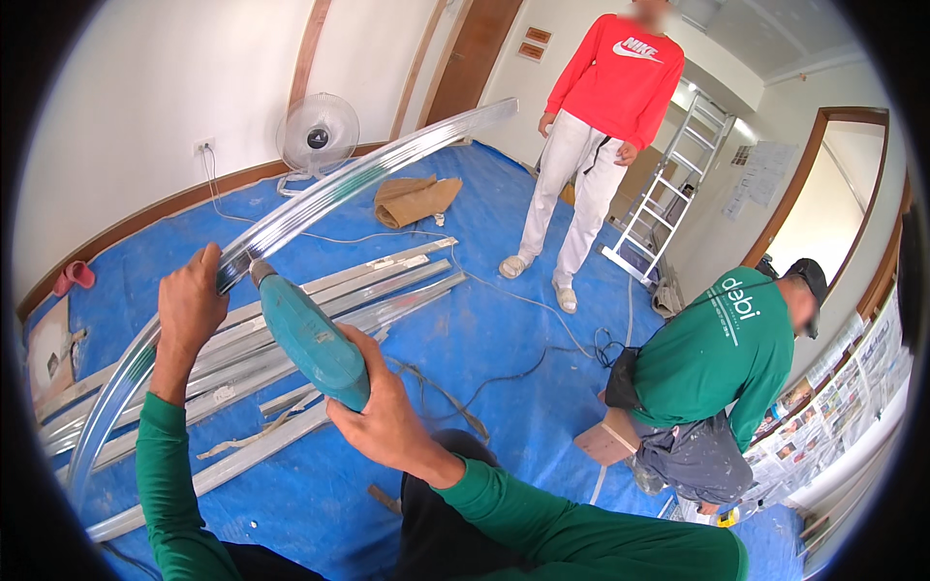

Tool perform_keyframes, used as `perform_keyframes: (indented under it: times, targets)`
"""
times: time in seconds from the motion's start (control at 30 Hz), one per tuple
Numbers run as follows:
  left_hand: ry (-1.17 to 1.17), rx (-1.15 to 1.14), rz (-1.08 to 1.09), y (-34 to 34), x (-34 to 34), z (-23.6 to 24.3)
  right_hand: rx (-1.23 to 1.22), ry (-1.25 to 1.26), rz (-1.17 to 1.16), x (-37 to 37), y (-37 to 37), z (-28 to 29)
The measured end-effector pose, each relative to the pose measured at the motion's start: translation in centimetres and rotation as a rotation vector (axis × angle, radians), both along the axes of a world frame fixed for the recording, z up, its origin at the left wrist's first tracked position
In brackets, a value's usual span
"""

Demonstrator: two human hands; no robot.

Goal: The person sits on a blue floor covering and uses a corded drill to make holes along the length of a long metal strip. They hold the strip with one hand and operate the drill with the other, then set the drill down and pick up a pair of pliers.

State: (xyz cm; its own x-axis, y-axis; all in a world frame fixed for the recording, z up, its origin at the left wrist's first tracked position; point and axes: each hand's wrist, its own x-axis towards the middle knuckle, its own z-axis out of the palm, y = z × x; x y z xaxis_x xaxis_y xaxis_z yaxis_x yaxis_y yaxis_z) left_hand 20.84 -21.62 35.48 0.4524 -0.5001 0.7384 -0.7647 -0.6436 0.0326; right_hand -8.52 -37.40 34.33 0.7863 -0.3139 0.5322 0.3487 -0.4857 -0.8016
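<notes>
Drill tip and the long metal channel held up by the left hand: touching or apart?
Touching. In the head view the teal drill, gripped by the right hand, has its nose pressed against the metal channel just beside the left hand; no gap shows.

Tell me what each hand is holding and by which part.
The left hand grips the long metal channel partway along its length, beside the drill's tip. The right hand holds the teal power drill by its rear body.

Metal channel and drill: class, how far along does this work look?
Done: nothing finished shows. In hand: the left hand grips the long metal channel while the right hand presses the teal drill against it. Left: more metal strips lie on the blue floor sheet.
</notes>
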Motion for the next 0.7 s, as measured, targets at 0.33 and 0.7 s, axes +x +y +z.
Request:
perform_keyframes:
  times: [0.33,0.7]
  targets:
    - [-0.041,-0.018,-0.034,0.3,0.0,0.4,-0.068,-0.007,-0.021,0.0,0.3,0.2]
    - [-0.018,-0.02,-0.031,0.4,0.3,-0.6,-0.049,0.0,-0.048,0.6,0.5,-0.4]
